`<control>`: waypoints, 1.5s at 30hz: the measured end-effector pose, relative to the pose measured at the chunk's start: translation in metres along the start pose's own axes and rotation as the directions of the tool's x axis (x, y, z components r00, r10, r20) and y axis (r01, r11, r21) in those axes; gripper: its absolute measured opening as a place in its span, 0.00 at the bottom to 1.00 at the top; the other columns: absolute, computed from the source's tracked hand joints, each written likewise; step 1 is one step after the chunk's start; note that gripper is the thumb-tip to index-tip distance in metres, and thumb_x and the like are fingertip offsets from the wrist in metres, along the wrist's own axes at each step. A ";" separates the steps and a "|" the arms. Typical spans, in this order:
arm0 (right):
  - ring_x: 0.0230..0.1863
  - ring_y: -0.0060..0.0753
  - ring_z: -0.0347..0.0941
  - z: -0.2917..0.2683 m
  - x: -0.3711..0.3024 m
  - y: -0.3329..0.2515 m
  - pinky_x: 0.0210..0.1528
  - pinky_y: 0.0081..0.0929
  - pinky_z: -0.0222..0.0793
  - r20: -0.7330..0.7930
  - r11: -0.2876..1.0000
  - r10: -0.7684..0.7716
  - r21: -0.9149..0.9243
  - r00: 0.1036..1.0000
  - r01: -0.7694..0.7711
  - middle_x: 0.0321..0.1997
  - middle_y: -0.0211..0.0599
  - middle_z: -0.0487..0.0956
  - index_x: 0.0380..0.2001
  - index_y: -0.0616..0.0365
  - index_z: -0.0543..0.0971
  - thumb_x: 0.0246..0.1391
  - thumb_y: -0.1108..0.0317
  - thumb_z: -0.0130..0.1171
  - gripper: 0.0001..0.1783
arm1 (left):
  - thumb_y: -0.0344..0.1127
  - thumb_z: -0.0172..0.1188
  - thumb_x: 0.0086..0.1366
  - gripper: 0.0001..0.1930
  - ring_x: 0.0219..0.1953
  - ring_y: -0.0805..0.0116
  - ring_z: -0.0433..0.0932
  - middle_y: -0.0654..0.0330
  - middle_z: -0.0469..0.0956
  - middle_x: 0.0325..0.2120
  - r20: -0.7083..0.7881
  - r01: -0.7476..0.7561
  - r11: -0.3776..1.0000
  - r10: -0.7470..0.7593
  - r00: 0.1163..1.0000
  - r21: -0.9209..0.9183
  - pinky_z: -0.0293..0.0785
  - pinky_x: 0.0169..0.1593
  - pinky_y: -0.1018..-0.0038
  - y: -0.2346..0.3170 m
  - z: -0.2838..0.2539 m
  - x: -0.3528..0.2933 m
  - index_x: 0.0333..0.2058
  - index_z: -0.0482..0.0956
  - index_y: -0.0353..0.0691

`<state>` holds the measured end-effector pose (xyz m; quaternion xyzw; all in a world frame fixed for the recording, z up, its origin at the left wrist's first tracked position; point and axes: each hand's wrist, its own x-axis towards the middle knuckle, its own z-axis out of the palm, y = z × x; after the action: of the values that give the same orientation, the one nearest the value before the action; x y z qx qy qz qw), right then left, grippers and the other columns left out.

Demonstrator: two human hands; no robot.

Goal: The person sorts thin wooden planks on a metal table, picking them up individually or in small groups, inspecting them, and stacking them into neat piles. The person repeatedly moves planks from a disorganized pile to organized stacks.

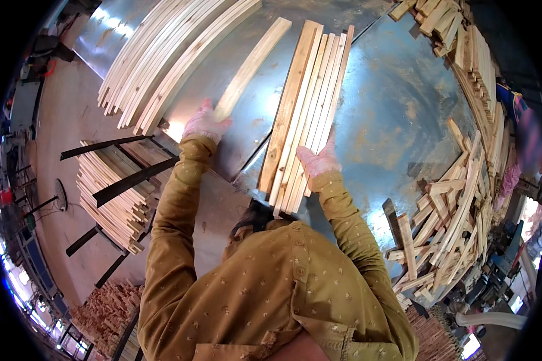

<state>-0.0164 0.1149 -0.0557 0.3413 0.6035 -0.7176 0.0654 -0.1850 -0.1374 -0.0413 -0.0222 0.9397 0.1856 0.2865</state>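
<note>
My left hand, in a pale pink glove, closes on the near end of a single wooden strip that slants away over the metal table. To its right, several long wooden strips lie side by side, pointing away from me. My right hand, gloved alike, grips the right edge of this row near its close end. Its thumb rests on top of the strips while the fingers run along the outer side. The undersides of both hands are hidden.
A larger row of strips lies at the far left of the table. Offcuts are heaped at the right, and stacked pieces line the far right edge. A rack of strips with dark metal bars stands at my left.
</note>
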 end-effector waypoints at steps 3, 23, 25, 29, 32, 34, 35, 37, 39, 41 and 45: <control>0.57 0.32 0.71 0.026 0.004 -0.003 0.59 0.22 0.67 -0.091 0.995 0.041 -0.088 0.995 -0.049 0.63 0.44 0.72 0.75 0.49 0.35 0.54 0.77 0.62 0.57 | 0.54 0.67 0.57 0.42 0.54 0.46 0.75 0.43 0.72 0.53 0.075 0.008 0.972 0.010 0.997 -0.235 0.73 0.58 0.57 0.001 0.023 0.016 0.62 0.62 0.33; 0.73 0.56 0.53 0.003 -0.025 0.004 0.68 0.50 0.55 -0.164 0.537 -0.193 -0.843 0.967 -0.036 0.73 0.57 0.55 0.75 0.50 0.41 0.51 0.40 0.63 0.59 | 0.44 0.68 0.59 0.37 0.57 0.47 0.74 0.44 0.75 0.54 0.123 -0.015 0.978 0.041 0.992 -0.207 0.70 0.61 0.63 0.082 0.072 -0.013 0.63 0.64 0.35; 0.73 0.55 0.53 0.001 -0.027 0.008 0.67 0.51 0.56 -0.167 0.539 -0.245 -0.842 0.955 -0.009 0.75 0.53 0.51 0.75 0.49 0.42 0.50 0.39 0.62 0.59 | 0.43 0.67 0.60 0.37 0.53 0.51 0.77 0.45 0.76 0.52 0.251 0.006 0.833 0.160 0.955 -0.553 0.72 0.58 0.65 0.061 0.079 0.002 0.63 0.63 0.32; 0.74 0.53 0.52 -0.004 -0.031 0.013 0.67 0.51 0.56 -0.150 0.596 -0.241 -0.803 0.959 0.024 0.77 0.47 0.47 0.74 0.49 0.45 0.50 0.38 0.63 0.58 | 0.43 0.67 0.61 0.31 0.45 0.61 0.79 0.52 0.80 0.45 0.357 0.241 0.370 0.288 0.888 -0.897 0.76 0.52 0.71 0.052 0.080 -0.016 0.57 0.70 0.29; 0.74 0.51 0.52 -0.002 -0.030 -0.002 0.67 0.50 0.57 -0.160 0.592 -0.144 -0.804 0.977 -0.044 0.77 0.48 0.47 0.74 0.50 0.47 0.48 0.38 0.64 0.58 | 0.49 0.70 0.57 0.29 0.42 0.64 0.78 0.53 0.82 0.39 0.398 0.218 0.407 0.432 0.809 -0.887 0.75 0.49 0.72 0.061 0.080 -0.025 0.49 0.78 0.30; 0.74 0.50 0.52 -0.005 -0.027 -0.005 0.68 0.49 0.57 -0.146 0.617 -0.139 -0.787 0.980 -0.029 0.77 0.49 0.46 0.74 0.50 0.47 0.48 0.38 0.64 0.59 | 0.52 0.71 0.55 0.31 0.41 0.63 0.78 0.52 0.82 0.38 0.351 0.015 0.631 0.411 0.841 -0.775 0.75 0.48 0.71 0.079 0.067 -0.034 0.48 0.79 0.31; 0.74 0.50 0.52 -0.005 -0.026 -0.004 0.68 0.48 0.56 -0.136 0.635 -0.148 -0.773 0.980 -0.011 0.77 0.50 0.46 0.74 0.51 0.47 0.47 0.38 0.64 0.59 | 0.53 0.71 0.54 0.32 0.42 0.63 0.78 0.51 0.82 0.39 0.365 -0.001 0.773 0.301 0.881 -0.635 0.74 0.47 0.70 0.080 0.070 -0.029 0.47 0.79 0.31; 0.73 0.51 0.52 -0.006 -0.027 -0.003 0.68 0.48 0.56 -0.134 0.576 -0.159 -0.817 0.978 -0.018 0.76 0.51 0.48 0.74 0.52 0.48 0.47 0.38 0.64 0.59 | 0.53 0.71 0.55 0.30 0.43 0.63 0.78 0.51 0.82 0.39 0.335 0.003 0.801 0.247 0.909 -0.598 0.74 0.48 0.70 0.074 0.068 -0.030 0.46 0.80 0.30; 0.72 0.55 0.53 -0.006 -0.027 0.005 0.69 0.48 0.56 -0.135 0.444 -0.297 -0.896 0.945 0.012 0.73 0.53 0.53 0.73 0.54 0.51 0.46 0.37 0.64 0.59 | 0.49 0.70 0.56 0.26 0.41 0.63 0.79 0.51 0.82 0.38 0.343 0.020 0.756 0.273 0.899 -0.655 0.75 0.47 0.69 0.065 0.058 -0.026 0.44 0.81 0.31; 0.72 0.58 0.51 -0.005 -0.034 0.000 0.72 0.50 0.48 -0.033 0.406 -0.486 -0.894 0.873 0.191 0.72 0.55 0.54 0.71 0.58 0.54 0.48 0.38 0.62 0.55 | 0.43 0.69 0.58 0.20 0.37 0.63 0.80 0.52 0.83 0.36 0.391 0.091 0.620 0.368 0.844 -0.780 0.77 0.43 0.69 0.041 0.047 -0.023 0.41 0.81 0.31; 0.72 0.58 0.50 0.014 -0.048 -0.008 0.74 0.55 0.38 0.297 0.033 -0.505 -0.931 0.810 0.363 0.69 0.55 0.58 0.66 0.63 0.61 0.50 0.37 0.59 0.50 | 0.27 0.69 0.55 0.20 0.35 0.62 0.80 0.54 0.81 0.34 0.202 0.072 0.590 0.157 0.967 -0.804 0.80 0.40 0.68 0.006 0.056 -0.020 0.46 0.75 0.30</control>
<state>0.0105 0.0890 -0.0209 0.0617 0.9886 -0.1369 0.0088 -0.1398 -0.1135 -0.0711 -0.1028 0.7097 0.5982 0.3576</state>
